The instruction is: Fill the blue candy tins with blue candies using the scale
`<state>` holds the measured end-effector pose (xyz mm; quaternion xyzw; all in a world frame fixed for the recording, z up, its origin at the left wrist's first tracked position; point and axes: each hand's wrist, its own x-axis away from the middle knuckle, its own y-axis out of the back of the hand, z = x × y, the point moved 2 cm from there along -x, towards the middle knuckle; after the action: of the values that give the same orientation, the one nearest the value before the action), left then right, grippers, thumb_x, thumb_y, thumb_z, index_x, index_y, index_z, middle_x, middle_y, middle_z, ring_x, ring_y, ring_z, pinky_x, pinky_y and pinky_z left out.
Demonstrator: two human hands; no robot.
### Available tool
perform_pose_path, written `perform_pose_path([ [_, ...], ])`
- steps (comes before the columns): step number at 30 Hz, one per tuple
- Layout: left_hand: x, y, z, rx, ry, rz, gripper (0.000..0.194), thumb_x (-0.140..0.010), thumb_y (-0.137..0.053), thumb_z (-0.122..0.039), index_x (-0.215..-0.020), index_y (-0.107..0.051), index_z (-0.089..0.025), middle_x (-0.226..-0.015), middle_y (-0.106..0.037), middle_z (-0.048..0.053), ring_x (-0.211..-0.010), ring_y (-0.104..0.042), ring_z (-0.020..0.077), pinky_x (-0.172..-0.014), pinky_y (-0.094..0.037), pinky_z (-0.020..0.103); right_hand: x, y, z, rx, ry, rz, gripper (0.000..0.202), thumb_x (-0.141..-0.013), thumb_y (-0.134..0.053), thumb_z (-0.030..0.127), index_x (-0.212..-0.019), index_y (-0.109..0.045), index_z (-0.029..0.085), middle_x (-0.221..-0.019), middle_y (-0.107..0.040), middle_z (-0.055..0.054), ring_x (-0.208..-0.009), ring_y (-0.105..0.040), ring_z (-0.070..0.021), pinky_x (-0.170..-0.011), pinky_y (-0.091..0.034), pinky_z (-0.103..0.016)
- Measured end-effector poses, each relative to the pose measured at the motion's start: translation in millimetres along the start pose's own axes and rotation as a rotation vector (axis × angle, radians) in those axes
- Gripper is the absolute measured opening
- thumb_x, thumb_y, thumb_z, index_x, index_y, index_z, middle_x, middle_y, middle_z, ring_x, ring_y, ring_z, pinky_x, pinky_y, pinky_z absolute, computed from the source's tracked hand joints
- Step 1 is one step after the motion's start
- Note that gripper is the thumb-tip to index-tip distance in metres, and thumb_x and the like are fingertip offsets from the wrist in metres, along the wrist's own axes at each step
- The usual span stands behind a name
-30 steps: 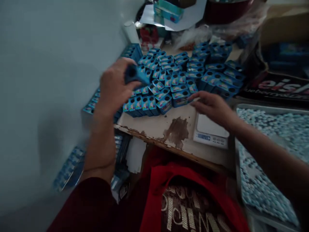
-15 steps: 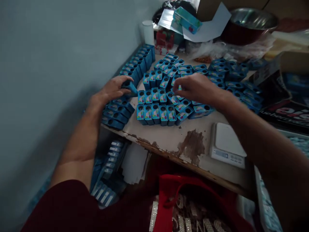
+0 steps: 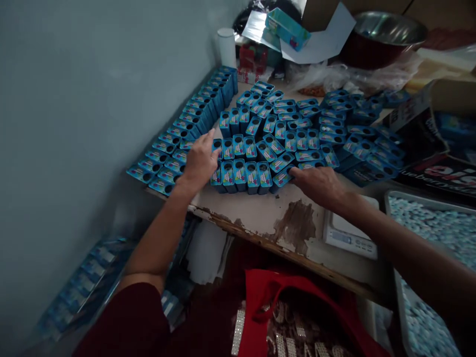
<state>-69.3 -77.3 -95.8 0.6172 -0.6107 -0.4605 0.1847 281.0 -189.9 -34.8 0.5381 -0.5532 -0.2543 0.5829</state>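
Likely lining-up step: left hand (image 3: 201, 162) fingers apart, box row (image 3: 186, 128) just left; angled box (image 3: 281, 177) at right hand (image 3: 320, 186) fingertips, can't tell if gripped; next probably needs firm pinch.

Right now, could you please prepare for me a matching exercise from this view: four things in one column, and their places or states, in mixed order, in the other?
Column one
1. Left hand
2. Right hand
3. White scale
4. Metal tray

Column two
A. On the table, just right of the worn brown patch
B. Spread with pale blue pieces
C. Fingertips at one end of a slanted box in the front row
D. Between the wall-side boxes and the middle boxes

Right pairs: 1-D, 2-C, 3-A, 4-B
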Motion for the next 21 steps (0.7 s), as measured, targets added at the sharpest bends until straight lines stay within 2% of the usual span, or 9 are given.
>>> perform_pose_path([
  [2, 8.0, -21.6, -13.1, 0.000, 0.055, -0.049, 0.068, -0.103, -0.072, -0.018, -0.170, -0.065, -0.006, -0.173, -0.070, 0.027, -0.166, -0.066, 0.0414, -0.148, -0.048, 0.065, 4.3, 2.3, -0.5, -0.021, -0.007, -0.019, 0.032, -0.128, -0.055, 0.029, -0.139, -0.083, 0.019, -0.120, -0.091, -0.018, -0.110, -0.088, -0.0395, -0.066, -0.025, -0.040],
  [4, 10.6, -33.8, -13.5, 0.040, 0.123, -0.099, 0.064, -0.101, -0.077, -0.015, -0.165, -0.068, -0.009, -0.175, -0.067, 0.027, -0.170, -0.062, 0.0418, -0.152, -0.043, 0.065, 18.5, 4.1, -7.8, -0.072, -0.052, -0.061, 0.029, -0.126, -0.060, 0.033, -0.136, -0.086, 0.023, -0.123, -0.092, -0.015, -0.109, -0.088, -0.0374, -0.067, -0.026, -0.039],
  [6, 10.7, -36.5, -5.3, 0.125, 0.159, -0.115, 0.062, -0.097, -0.086, -0.015, -0.158, -0.073, -0.014, -0.181, -0.062, 0.024, -0.175, -0.057, 0.0410, -0.154, -0.040, 0.062, 43.0, 4.0, -24.8, -0.151, -0.108, -0.125, 0.027, -0.123, -0.066, 0.037, -0.132, -0.090, 0.028, -0.118, -0.093, -0.011, -0.103, -0.087, -0.0351, -0.069, -0.030, -0.037],
  [9, 7.1, -34.1, 10.4, 0.280, 0.202, -0.086, 0.058, -0.093, -0.094, -0.016, -0.148, -0.078, -0.021, -0.189, -0.054, 0.018, -0.178, -0.051, 0.0405, -0.154, -0.039, 0.063, 93.5, -3.9, -62.1, -0.268, -0.177, -0.215, 0.026, -0.117, -0.070, 0.041, -0.125, -0.093, 0.033, -0.102, -0.091, -0.006, -0.093, -0.083, -0.0327, -0.072, -0.037, -0.036],
  [12, 0.8, -36.0, 15.9, 0.319, 0.307, -0.078, 0.060, -0.086, -0.095, -0.008, -0.143, -0.079, -0.016, -0.185, -0.057, 0.013, -0.175, -0.052, 0.0386, -0.155, -0.034, 0.068, 144.4, -23.9, -93.2, -0.303, -0.302, -0.210, 0.027, -0.115, -0.071, 0.041, -0.124, -0.095, 0.032, -0.097, -0.088, -0.006, -0.091, -0.081, -0.0335, -0.073, -0.038, -0.037],
  [14, 1.7, -38.1, 8.5, 0.292, 0.379, -0.098, 0.063, -0.080, -0.088, 0.002, -0.141, -0.078, -0.014, -0.179, -0.060, 0.011, -0.171, -0.055, 0.0353, -0.157, -0.032, 0.063, 169.0, -41.4, -103.0, -0.285, -0.394, -0.176, 0.028, -0.115, -0.070, 0.041, -0.122, -0.095, 0.030, -0.099, -0.089, -0.008, -0.092, -0.080, -0.0347, -0.074, -0.036, -0.038],
  [16, 9.9, -38.7, -7.1, 0.286, 0.422, -0.123, 0.068, -0.078, -0.082, 0.008, -0.143, -0.078, -0.013, -0.174, -0.061, 0.010, -0.167, -0.057, 0.0325, -0.157, -0.033, 0.057, 183.5, -58.1, -105.3, -0.269, -0.458, -0.147, 0.029, -0.115, -0.069, 0.040, -0.121, -0.094, 0.028, -0.102, -0.090, -0.010, -0.092, -0.080, -0.0349, -0.074, -0.036, -0.038],
  [19, 31.8, -38.7, -36.1, 0.317, 0.463, -0.184, 0.073, -0.080, -0.077, 0.011, -0.149, -0.074, -0.011, -0.169, -0.061, 0.011, -0.163, -0.060, 0.0301, -0.155, -0.035, 0.052, 191.5, -74.2, -103.8, -0.270, -0.507, -0.136, 0.030, -0.118, -0.065, 0.038, -0.125, -0.092, 0.026, -0.112, -0.092, -0.012, -0.093, -0.081, -0.0344, -0.075, -0.035, -0.038],
  [21, 49.2, -41.9, -52.3, 0.328, 0.503, -0.224, 0.072, -0.082, -0.075, 0.011, -0.150, -0.072, -0.009, -0.167, -0.059, 0.013, -0.160, -0.061, 0.0298, -0.153, -0.038, 0.049, 192.8, -77.4, -103.7, -0.270, -0.523, -0.137, 0.031, -0.119, -0.064, 0.037, -0.126, -0.092, 0.025, -0.115, -0.092, -0.013, -0.096, -0.082, -0.0347, -0.075, -0.036, -0.039],
])
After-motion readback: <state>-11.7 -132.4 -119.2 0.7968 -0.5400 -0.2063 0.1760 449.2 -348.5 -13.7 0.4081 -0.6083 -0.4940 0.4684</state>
